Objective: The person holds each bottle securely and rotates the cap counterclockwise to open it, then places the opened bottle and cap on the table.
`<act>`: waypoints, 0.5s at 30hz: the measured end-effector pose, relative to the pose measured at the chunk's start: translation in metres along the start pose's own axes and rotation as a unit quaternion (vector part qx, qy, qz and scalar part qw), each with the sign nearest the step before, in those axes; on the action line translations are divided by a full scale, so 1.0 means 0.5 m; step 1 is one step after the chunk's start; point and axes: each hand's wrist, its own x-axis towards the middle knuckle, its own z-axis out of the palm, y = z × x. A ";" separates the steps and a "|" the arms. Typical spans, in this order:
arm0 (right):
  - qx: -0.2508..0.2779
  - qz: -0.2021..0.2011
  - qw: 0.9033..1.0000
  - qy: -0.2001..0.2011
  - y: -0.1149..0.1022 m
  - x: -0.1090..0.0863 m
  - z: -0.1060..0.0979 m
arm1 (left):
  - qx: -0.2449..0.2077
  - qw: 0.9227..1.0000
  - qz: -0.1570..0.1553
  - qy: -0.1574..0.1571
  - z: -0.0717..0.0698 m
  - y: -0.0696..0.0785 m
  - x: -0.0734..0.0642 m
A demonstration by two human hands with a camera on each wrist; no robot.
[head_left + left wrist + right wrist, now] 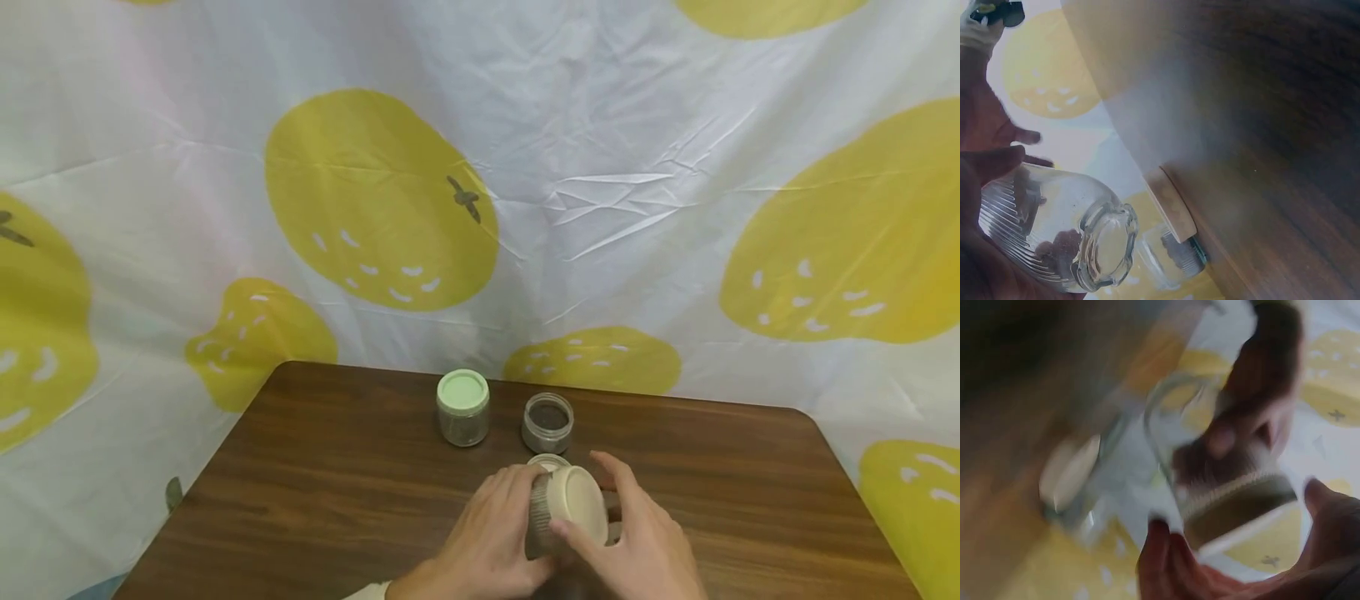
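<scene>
My left hand (495, 521) grips a ribbed clear glass jar (1054, 225) by its side, holding it tilted above the table. The jar's cream lid (583, 504) faces toward my right hand. Spread around that lid is my right hand (645, 533), its thumb at the lid's near edge and its index finger held out beyond the far side. In the right wrist view the fingertips (1159, 528) stand a little off the lid's rim, in a blurred picture. Just behind the held jar, another jar (547, 460) shows only its pale round top.
On the brown wooden table (337, 483) a glass jar with a light green lid (462, 408) stands toward the back. Right of it is a short clear jar (547, 425) with a dark top. A white cloth with yellow fruit (600, 267) hangs behind the table.
</scene>
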 end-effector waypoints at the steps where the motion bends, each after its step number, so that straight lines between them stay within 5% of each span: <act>1: -0.040 -0.005 0.999 0.008 -0.002 0.002 -0.005 | 0.001 1.000 -0.001 -0.002 0.001 0.001 0.000; 7: -0.165 -0.025 0.986 0.011 -0.011 0.013 -0.004 | 0.029 1.000 -0.001 0.006 0.005 0.005 0.001; 15: -0.127 -0.046 0.990 0.035 0.000 0.017 0.020 | 0.053 0.998 0.010 0.018 0.001 0.003 -0.003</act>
